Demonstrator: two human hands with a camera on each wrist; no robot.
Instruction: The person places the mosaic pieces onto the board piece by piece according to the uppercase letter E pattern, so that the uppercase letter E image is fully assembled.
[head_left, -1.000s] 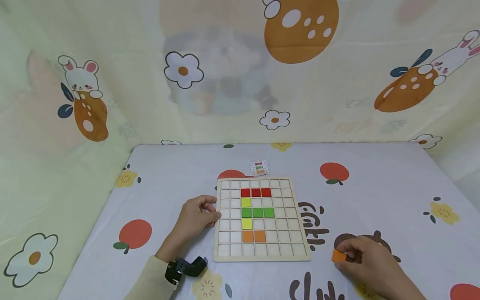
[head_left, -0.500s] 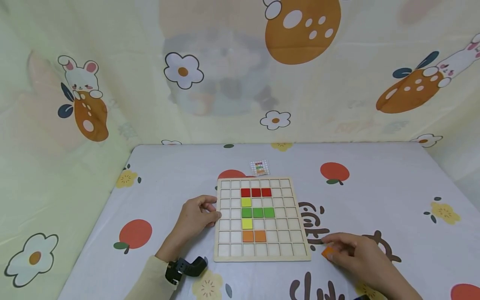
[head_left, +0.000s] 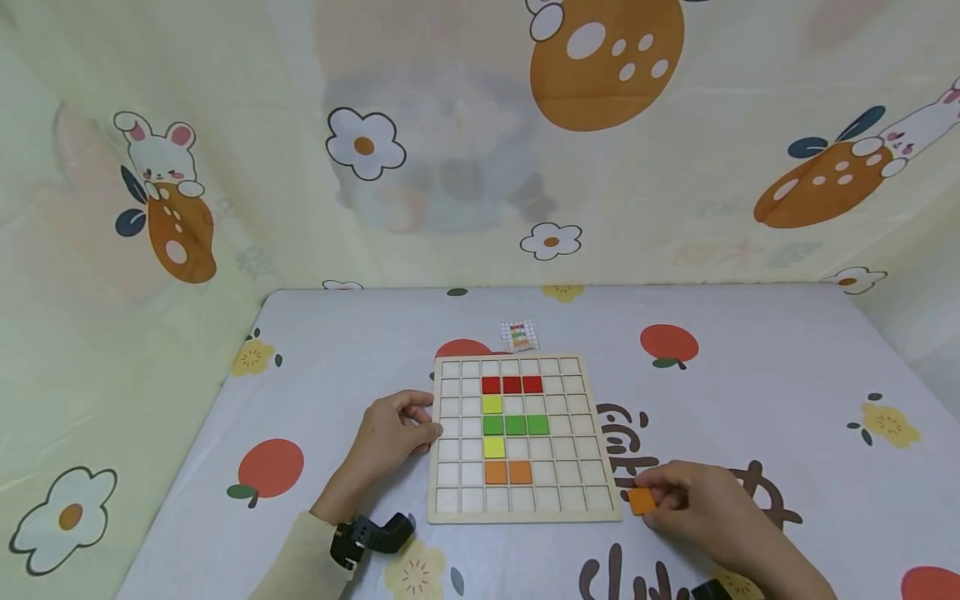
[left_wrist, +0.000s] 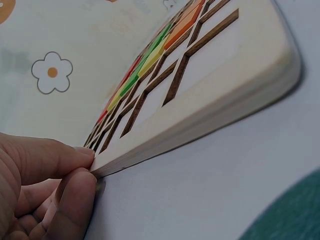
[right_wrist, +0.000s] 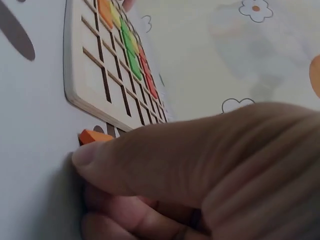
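A light wooden grid board (head_left: 525, 515) lies flat on the table, with red, yellow, green and orange square tiles in some of its cells. My left hand (head_left: 393, 432) is at the board's left edge; in the left wrist view its thumb and finger (left_wrist: 70, 160) pinch the rim. To the right of the board, my right hand (head_left: 693, 508) pinches an orange tile (head_left: 641, 502) between thumb and fingers, just off the board's lower right side. The right wrist view shows part of the orange tile (right_wrist: 92, 136) beyond the thumb, which hides the rest.
Behind the board lies a small card (head_left: 518, 335) printed with a coloured grid pattern. A printed cloth (head_left: 337, 333) covers the table, and a patterned curtain (head_left: 450, 200) hangs behind it and at the sides. A black strapped device (head_left: 367, 533) is on my left wrist.
My right hand has moved left toward the board with the orange tile, whose flat face has turned more into view. The left hand and the board have stayed in place.
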